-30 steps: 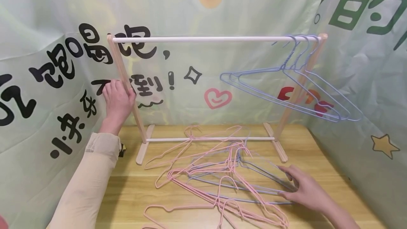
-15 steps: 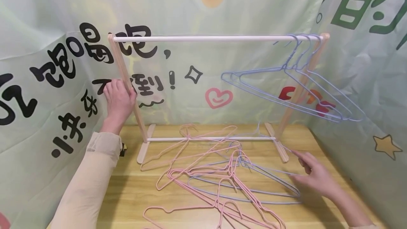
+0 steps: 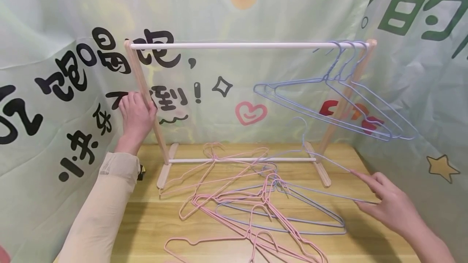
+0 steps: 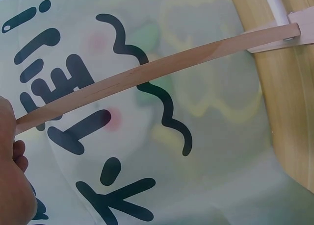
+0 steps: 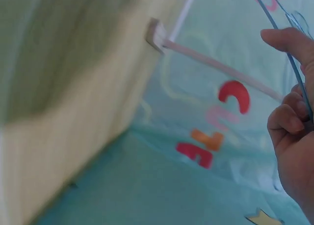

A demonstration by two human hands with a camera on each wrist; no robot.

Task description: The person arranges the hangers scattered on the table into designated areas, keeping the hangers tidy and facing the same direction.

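My left hand (image 3: 136, 117) grips the left wooden post (image 3: 138, 70) of a small clothes rack, partway up. The left wrist view shows that hand (image 4: 13, 171) at the edge, on the post (image 4: 157, 70). On the right, my right hand (image 3: 391, 202) holds a blue wire hanger (image 3: 336, 163) by its right end, hook upward, over the table. Thumb and fingers close round its wire (image 5: 297, 70) in the right wrist view. Several blue hangers (image 3: 303, 80) hang at the right end of the white top bar (image 3: 226, 46).
Several pink hangers (image 3: 266, 194) lie tangled on the wooden table (image 3: 146, 226), with more blue hangers (image 3: 310, 201) among them. A white lower bar (image 3: 193, 160) joins the rack's feet (image 3: 165, 173). Printed cloth (image 3: 204, 7) encloses the back and sides.
My right hand has drawn one blue hanger out of the pile, to the right and upward, its hook now standing above the lower bar. My left hand stays on the post.
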